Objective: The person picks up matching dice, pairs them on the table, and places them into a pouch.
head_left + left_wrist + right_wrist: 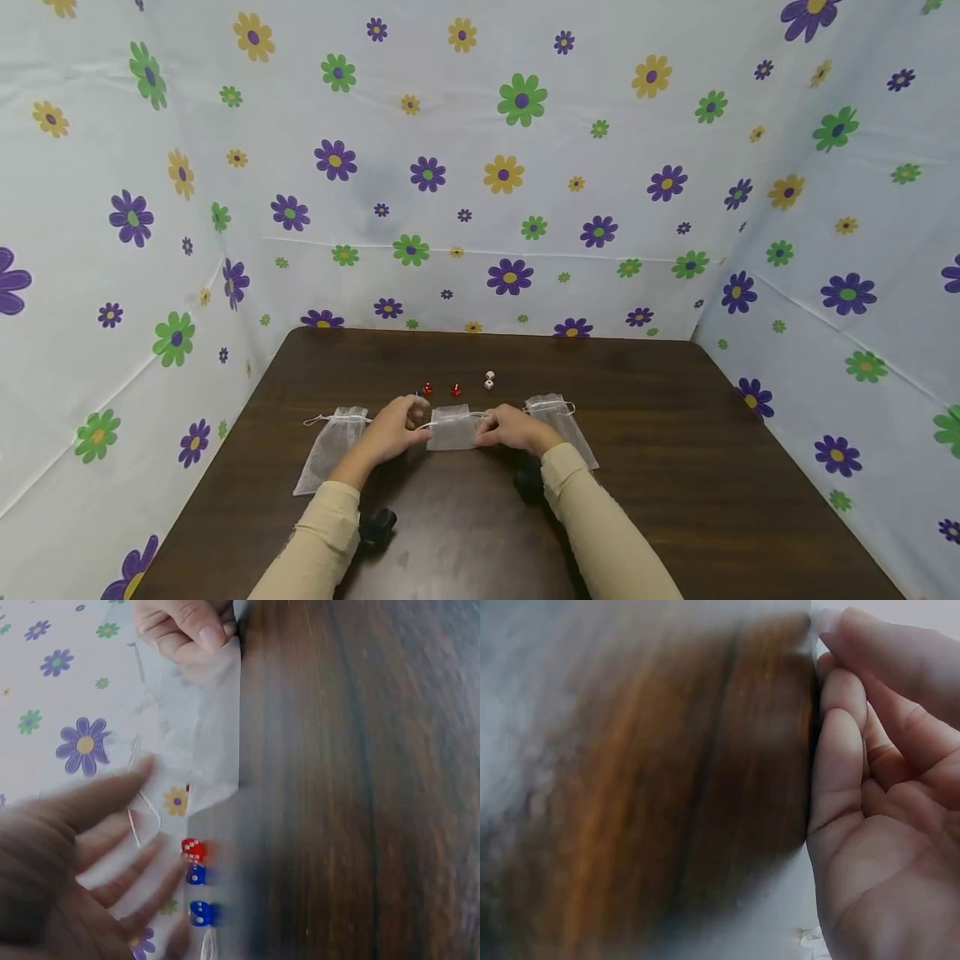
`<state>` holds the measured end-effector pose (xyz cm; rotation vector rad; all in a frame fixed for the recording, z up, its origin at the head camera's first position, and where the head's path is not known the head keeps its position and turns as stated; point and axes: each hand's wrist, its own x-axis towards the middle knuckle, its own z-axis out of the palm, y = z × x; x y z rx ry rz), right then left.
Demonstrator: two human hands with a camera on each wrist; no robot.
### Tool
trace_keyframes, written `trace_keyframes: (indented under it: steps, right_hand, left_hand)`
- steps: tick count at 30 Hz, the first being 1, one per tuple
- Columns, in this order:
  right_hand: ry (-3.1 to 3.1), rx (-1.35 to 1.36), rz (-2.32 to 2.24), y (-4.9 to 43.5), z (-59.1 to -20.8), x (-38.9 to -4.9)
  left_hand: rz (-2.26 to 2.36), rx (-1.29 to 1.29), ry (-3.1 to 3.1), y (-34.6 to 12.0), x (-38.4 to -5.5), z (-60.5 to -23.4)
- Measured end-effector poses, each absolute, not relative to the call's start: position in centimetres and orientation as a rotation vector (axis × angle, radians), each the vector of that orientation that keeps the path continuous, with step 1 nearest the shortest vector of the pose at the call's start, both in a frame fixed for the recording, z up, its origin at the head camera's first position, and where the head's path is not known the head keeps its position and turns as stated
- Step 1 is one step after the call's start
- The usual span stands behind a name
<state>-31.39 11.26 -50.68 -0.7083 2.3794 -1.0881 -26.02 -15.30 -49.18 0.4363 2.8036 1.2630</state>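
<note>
Middle pouch (452, 432) between two outer pouches (330, 454), dice (456, 390) behind.

- I read this as a small screened-off booth; what building holds it, I can't tell.
- In my head view, creased white flower-print far sheeting (465, 125) makes a back wall.
- Matching left sheeting (67, 367) and right sheeting (802, 333) close the sides.
- Between them stands one dark wood-grain table (675, 467).

The pouch (452, 430) looks like sheer cloth, the red dice (456, 390) glossy plastic, the tabletop (675, 450) shiny wood.
</note>
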Motion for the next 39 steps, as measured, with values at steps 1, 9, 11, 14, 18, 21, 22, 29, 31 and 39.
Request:
trace_keyframes:
  steps: [1,9,11,14,18,21,22,29,31,39]
  right_hand:
    - [2.383,-0.705,-1.083,11.3,-50.6,-31.5]
    - [2.375,-0.712,-1.084,11.4,-50.6,-31.5]
    - [2.369,-0.74,-1.088,11.3,-50.8,-31.5]
    - [2.371,-0.765,-1.091,11.3,-51.0,-31.5]
    - [2.387,-0.775,-1.091,11.3,-51.2,-31.4]
    - [2.392,-0.777,-1.087,11.4,-51.2,-31.4]
    - [2.394,-0.779,-1.083,11.5,-51.2,-31.4]
    - [2.386,-0.827,-1.075,11.7,-51.0,-31.3]
    - [2.388,-0.832,-1.072,11.8,-51.0,-31.3]
    - [2.395,-0.828,-1.055,11.8,-50.8,-31.1]
  left_hand:
    - [1.32,0.492,2.798,-15.2,-26.2,-49.1]
    - [1.262,0.785,2.805,-14.3,-26.9,-49.4]
    - [1.169,0.78,2.83,-14.3,-27.0,-49.6]
    - [1.104,0.727,2.859,-14.2,-27.1,-49.9]
    - [1.089,0.699,2.862,-14.2,-27.1,-50.0]
    - [1.092,0.742,2.846,-14.2,-27.2,-49.9]
    - [1.095,0.76,2.843,-14.2,-27.2,-49.9]
    - [1.186,0.805,2.83,-14.2,-27.1,-49.6]
    - [1.201,0.819,2.82,-14.2,-27.2,-49.6]
    - [1.164,0.9,2.838,-14.0,-27.5,-49.8]
